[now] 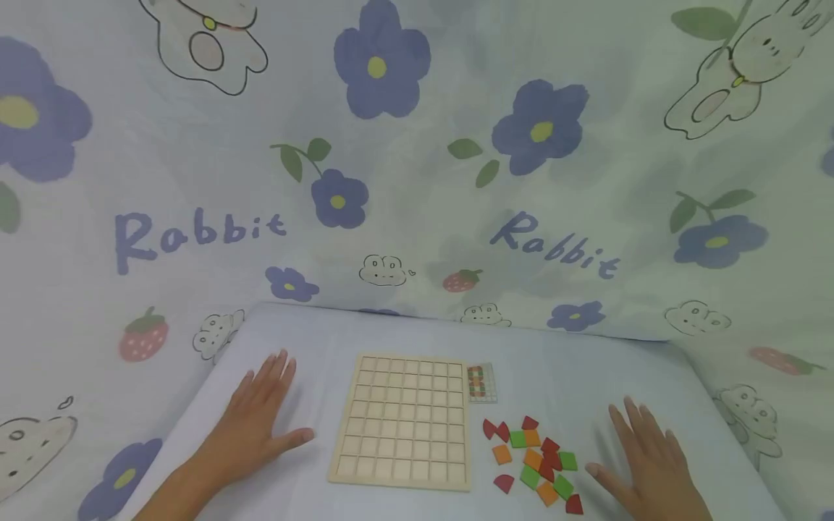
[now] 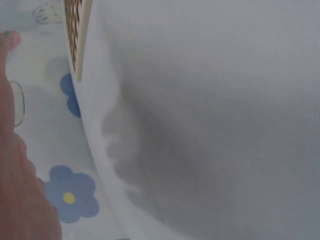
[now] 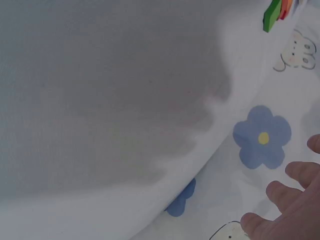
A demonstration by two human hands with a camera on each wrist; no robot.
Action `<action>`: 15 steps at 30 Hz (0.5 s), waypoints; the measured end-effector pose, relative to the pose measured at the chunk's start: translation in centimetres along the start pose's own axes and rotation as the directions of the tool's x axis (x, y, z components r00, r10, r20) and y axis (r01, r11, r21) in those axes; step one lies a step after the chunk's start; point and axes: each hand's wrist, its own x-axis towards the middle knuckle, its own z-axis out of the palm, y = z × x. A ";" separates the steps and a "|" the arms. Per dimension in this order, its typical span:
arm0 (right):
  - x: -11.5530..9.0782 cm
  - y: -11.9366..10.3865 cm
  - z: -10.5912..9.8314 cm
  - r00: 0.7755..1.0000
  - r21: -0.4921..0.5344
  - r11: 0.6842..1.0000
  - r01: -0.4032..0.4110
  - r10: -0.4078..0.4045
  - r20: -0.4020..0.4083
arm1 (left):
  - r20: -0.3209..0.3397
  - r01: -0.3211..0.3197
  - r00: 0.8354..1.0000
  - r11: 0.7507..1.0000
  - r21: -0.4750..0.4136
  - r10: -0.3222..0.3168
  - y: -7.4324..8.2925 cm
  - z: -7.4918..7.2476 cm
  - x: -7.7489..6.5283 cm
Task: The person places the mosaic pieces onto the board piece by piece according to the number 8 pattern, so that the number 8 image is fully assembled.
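A pale wooden grid board (image 1: 397, 420) lies flat on the white table, its square cells showing bare wood. My left hand (image 1: 257, 423) is to the board's left, fingers straight and spread, holding nothing; part of that hand (image 2: 25, 195) edges into the left wrist view. To the right of the board are scattered flat pieces: orange squares (image 1: 502, 454), green squares (image 1: 567, 461) and red quarter-round pieces (image 1: 504, 483). Beyond them, my right hand (image 1: 654, 467) has its fingers extended and apart, gripping nothing. Its fingertips (image 3: 280, 195) show in the right wrist view.
A small card (image 1: 482, 382) printed with a coloured grid pattern lies against the board's upper right edge. Behind the white tabletop (image 1: 293, 333) hangs a curtain (image 1: 417, 159) printed with flowers and rabbits, which also surrounds the table's sides.
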 end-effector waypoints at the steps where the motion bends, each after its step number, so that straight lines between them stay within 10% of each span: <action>1: 0.1 0.0 0.1 1.000 -0.004 1.000 0.000 0.000 0.003 | 0.004 0.004 1.000 1.000 -0.001 -0.004 0.1 0.0 0.0; 15: -0.2 -0.1 0.0 0.999 0.003 1.000 0.001 -0.001 0.044 | 0.056 0.011 0.998 1.000 0.011 -0.011 1.3 0.3 -0.7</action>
